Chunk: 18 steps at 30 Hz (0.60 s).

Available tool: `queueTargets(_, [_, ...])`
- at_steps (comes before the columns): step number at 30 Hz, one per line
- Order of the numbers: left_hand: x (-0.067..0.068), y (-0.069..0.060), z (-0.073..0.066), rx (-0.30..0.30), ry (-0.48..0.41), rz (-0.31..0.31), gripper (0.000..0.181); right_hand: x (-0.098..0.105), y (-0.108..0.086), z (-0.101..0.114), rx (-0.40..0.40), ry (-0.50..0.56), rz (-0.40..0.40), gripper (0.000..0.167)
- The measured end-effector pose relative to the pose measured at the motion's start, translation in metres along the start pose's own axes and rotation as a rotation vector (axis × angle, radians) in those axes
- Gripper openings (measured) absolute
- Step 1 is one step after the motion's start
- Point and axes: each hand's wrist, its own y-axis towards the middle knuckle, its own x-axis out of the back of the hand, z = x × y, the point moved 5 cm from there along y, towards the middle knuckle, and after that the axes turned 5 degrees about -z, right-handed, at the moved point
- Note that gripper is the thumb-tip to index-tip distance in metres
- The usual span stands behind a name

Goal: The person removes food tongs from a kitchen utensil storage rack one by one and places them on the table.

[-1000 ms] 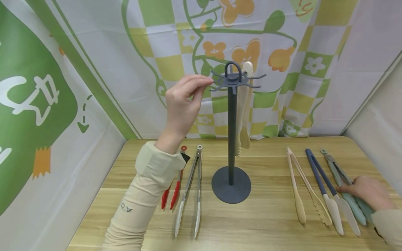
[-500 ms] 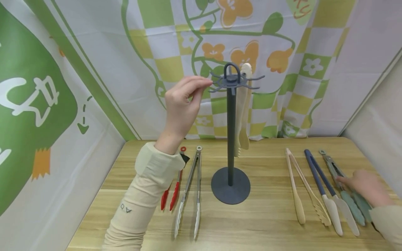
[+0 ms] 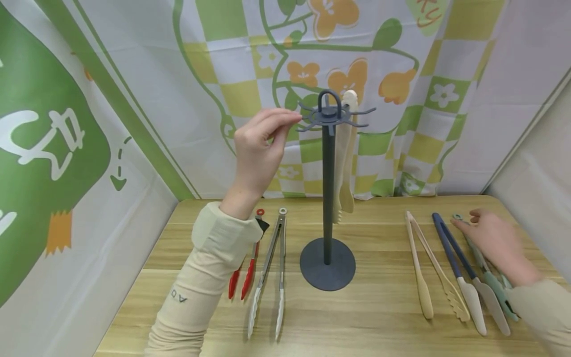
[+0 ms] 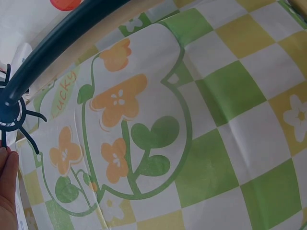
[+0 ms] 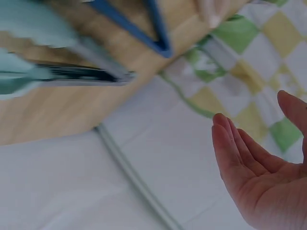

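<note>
My left hand [image 3: 263, 141] pinches the tip of one hook on a dark grey hanging rack [image 3: 327, 198]; the left wrist view shows the fingertips [image 4: 8, 167] on that hook. Pale cream tongs [image 3: 342, 163] hang from a hook at the rack's far side. At the right, my right hand [image 3: 497, 243] is over the green and grey tongs [image 3: 492, 285], partly covering them. The right wrist view shows its fingers loosely bent, thumb apart, with nothing between them. Those tongs [image 5: 91, 57] lie on the table apart from the hand.
Left of the rack, red-tipped tongs [image 3: 250, 270], partly behind my left sleeve, and white-tipped tongs [image 3: 281, 263] lie on the wooden table [image 3: 370, 317]. To the right lie beige tongs [image 3: 421, 277] and blue-handled tongs [image 3: 457, 258]. A patterned curtain [image 3: 250, 64] hangs behind.
My right hand has left the middle of the green tongs and moved up and away towards their far end, its fingers loosening. The left hand stays at the rack's hook.
</note>
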Motion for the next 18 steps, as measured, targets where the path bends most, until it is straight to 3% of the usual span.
queueTargets(8, [0.000,-0.001,0.000,0.003,-0.008,0.003,0.009,0.008,0.004,0.039,0.050,0.053,-0.081,0.071])
queueTargets(18, [0.000,0.000,0.000,-0.004,-0.015,-0.005,0.008,0.014,0.004,0.065,0.078,0.122,-0.163,0.062])
